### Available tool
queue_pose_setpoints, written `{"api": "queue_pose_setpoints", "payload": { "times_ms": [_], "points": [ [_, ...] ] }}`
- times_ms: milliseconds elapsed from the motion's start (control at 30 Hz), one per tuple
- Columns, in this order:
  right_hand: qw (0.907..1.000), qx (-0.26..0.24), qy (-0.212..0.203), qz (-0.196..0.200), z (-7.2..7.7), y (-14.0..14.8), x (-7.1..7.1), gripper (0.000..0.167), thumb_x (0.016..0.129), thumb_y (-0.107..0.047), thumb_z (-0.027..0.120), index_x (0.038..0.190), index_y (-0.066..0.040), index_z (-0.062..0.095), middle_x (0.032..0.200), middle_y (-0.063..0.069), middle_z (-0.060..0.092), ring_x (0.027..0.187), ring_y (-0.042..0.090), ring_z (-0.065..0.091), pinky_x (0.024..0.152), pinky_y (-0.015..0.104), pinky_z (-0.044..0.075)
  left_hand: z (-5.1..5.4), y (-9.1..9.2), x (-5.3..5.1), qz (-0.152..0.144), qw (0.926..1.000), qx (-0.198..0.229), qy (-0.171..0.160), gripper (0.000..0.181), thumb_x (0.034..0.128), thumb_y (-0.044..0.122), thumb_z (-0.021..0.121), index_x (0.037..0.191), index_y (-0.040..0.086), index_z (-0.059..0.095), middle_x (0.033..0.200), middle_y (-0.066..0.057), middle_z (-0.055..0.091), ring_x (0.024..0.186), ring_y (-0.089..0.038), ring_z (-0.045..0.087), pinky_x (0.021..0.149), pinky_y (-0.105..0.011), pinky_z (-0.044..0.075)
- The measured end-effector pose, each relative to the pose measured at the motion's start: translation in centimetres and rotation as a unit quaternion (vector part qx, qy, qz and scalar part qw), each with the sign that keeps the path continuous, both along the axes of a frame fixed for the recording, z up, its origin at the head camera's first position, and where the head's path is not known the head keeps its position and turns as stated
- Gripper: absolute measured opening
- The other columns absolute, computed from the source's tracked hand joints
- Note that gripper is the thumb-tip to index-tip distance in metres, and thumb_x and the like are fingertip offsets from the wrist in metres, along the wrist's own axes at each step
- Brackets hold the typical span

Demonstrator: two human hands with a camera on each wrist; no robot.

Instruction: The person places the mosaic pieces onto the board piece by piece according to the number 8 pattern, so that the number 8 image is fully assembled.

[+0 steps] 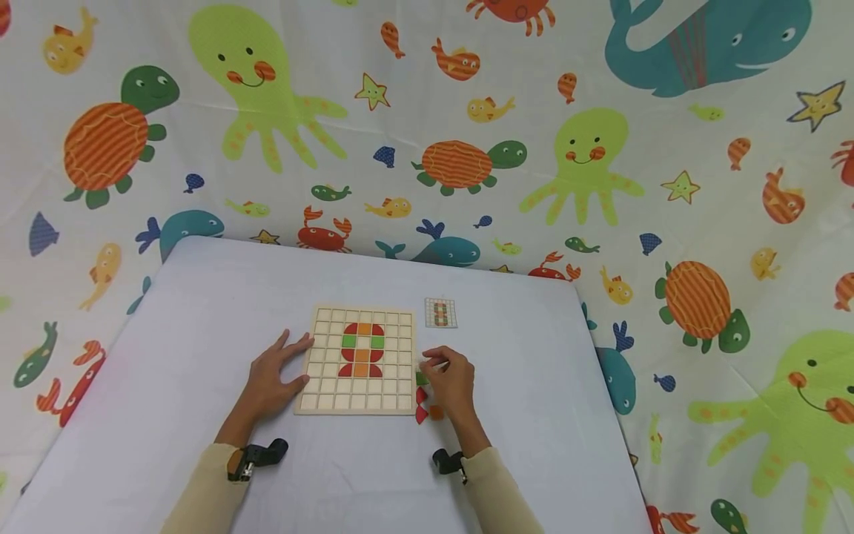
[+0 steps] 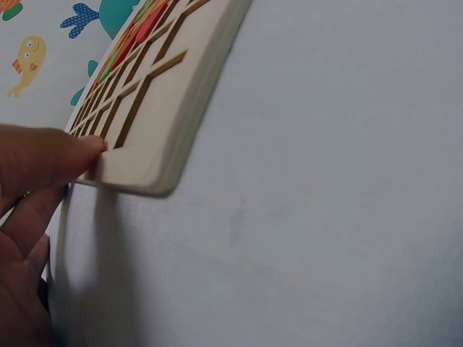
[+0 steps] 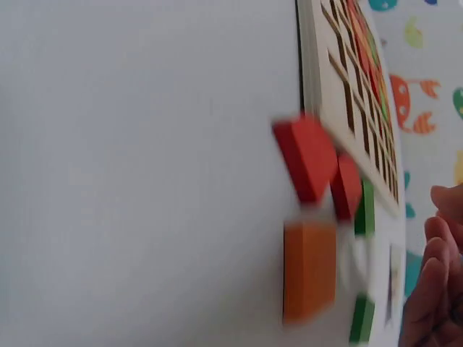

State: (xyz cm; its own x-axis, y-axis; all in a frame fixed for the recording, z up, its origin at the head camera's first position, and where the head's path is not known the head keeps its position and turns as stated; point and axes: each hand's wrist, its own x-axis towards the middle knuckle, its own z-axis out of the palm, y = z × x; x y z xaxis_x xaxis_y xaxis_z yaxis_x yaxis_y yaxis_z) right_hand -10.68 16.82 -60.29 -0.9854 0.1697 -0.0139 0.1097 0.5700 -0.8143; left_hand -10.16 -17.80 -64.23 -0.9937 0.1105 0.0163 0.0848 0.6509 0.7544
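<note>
A square wooden grid board (image 1: pixel 327 399) lies on the white table. In its cells sit red, orange and green pieces that form a pattern, with an orange piece (image 1: pixel 361 369) low in the middle. My left hand (image 1: pixel 270 378) touches the board's left edge with thumb and fingers spread; in the left wrist view the thumb (image 2: pixel 79 155) rests on the rim. My right hand (image 1: pixel 452 382) is at the board's right side, fingers bent, above loose pieces. Whether anything is between its fingertips is hidden. Below it lie red pieces (image 3: pixel 307 155), an orange piece (image 3: pixel 309 271) and green pieces (image 3: pixel 364 318).
A small pattern card (image 1: pixel 441 313) lies on the table beyond the board's right corner. Behind the table (image 1: pixel 220 311) hangs a curtain (image 1: pixel 414 111) printed with sea animals. A blurred whitish piece appears between the green ones in the right wrist view.
</note>
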Motion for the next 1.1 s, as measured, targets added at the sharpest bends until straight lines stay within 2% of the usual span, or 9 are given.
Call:
{"api": "queue_pose_setpoints", "payload": {
  "times_ms": [100, 233, 367, 533, 700, 900, 1100],
  "points": [
    [0.999, 0.034, -0.006, -0.029, 0.0, 1.7, 0.3, 0.018, 0.087, -0.013, 0.087, 0.103, -0.018, 0.082, 0.089, 0.0, 0.073, 0.073, 0.014, 0.059, 0.063, 0.026, 0.047, 0.0, 0.0, 0.1, -0.002, 1.0, -0.003, 0.004, 0.071, 0.0874, 0.007, 0.078, 0.155, 0.009, 0.053, 0.167, -0.021, 0.042, 0.16, -0.054, 0.022, 0.121, -0.081, 0.015],
    [0.9937, 0.091, -0.04, -0.054, -0.2, 3.1, 1.1, 0.03, 0.082, -0.012, 0.091, 0.109, -0.018, 0.082, 0.1, 0.005, 0.068, 0.084, 0.018, 0.057, 0.07, 0.03, 0.045, 0.0, 0.0, 0.4, -0.002, 1.0, -0.005, 0.007, 0.072, 0.0867, 0.006, 0.078, 0.154, 0.009, 0.054, 0.166, -0.022, 0.043, 0.159, -0.055, 0.024, 0.12, -0.082, 0.017],
    [0.9883, 0.128, -0.065, -0.052, -0.7, 4.1, 1.6, 0.036, 0.08, -0.012, 0.092, 0.113, -0.018, 0.081, 0.104, 0.007, 0.066, 0.091, 0.021, 0.058, 0.074, 0.033, 0.045, 0.1, 0.2, 0.6, -0.001, 0.9998, -0.002, 0.02, 0.071, 0.0855, 0.007, 0.079, 0.152, 0.009, 0.056, 0.164, -0.021, 0.046, 0.158, -0.055, 0.026, 0.118, -0.083, 0.018],
    [0.9871, 0.144, -0.058, -0.042, -1.0, 4.7, 1.6, 0.029, 0.081, -0.01, 0.091, 0.106, -0.018, 0.08, 0.101, 0.006, 0.066, 0.089, 0.02, 0.058, 0.073, 0.034, 0.044, 0.0, 0.3, 0.6, 0.0, 0.9995, -0.003, 0.033, 0.07, 0.0851, 0.007, 0.079, 0.151, 0.009, 0.057, 0.163, -0.022, 0.048, 0.157, -0.056, 0.028, 0.116, -0.083, 0.019],
    [0.9878, 0.143, -0.048, -0.038, -1.2, 4.8, 1.5, 0.027, 0.082, -0.011, 0.09, 0.106, -0.018, 0.079, 0.098, 0.003, 0.066, 0.084, 0.017, 0.056, 0.07, 0.03, 0.043, 0.1, 0.2, 0.5, -0.005, 0.9996, -0.003, 0.027, 0.07, 0.0858, 0.007, 0.079, 0.152, 0.009, 0.056, 0.163, -0.02, 0.048, 0.158, -0.054, 0.027, 0.117, -0.083, 0.019],
    [0.9953, 0.089, -0.029, -0.025, -0.9, 4.3, 1.6, 0.027, 0.086, -0.012, 0.088, 0.11, -0.02, 0.079, 0.099, -0.001, 0.071, 0.083, 0.013, 0.058, 0.072, 0.025, 0.048, 0.2, 0.0, 0.3, -0.006, 0.9999, -0.007, 0.013, 0.071, 0.0871, 0.006, 0.078, 0.154, 0.01, 0.055, 0.165, -0.018, 0.046, 0.16, -0.053, 0.024, 0.12, -0.082, 0.017],
    [0.9988, 0.034, 0.0, 0.035, -0.3, 2.8, 1.6, 0.029, 0.087, -0.012, 0.087, 0.113, -0.021, 0.079, 0.099, -0.002, 0.072, 0.082, 0.012, 0.06, 0.07, 0.021, 0.052, 0.1, -0.1, 0.2, -0.002, 0.9999, -0.011, 0.004, 0.071, 0.0878, 0.008, 0.079, 0.155, 0.012, 0.054, 0.167, -0.018, 0.044, 0.16, -0.052, 0.023, 0.12, -0.081, 0.016]
  ]
}}
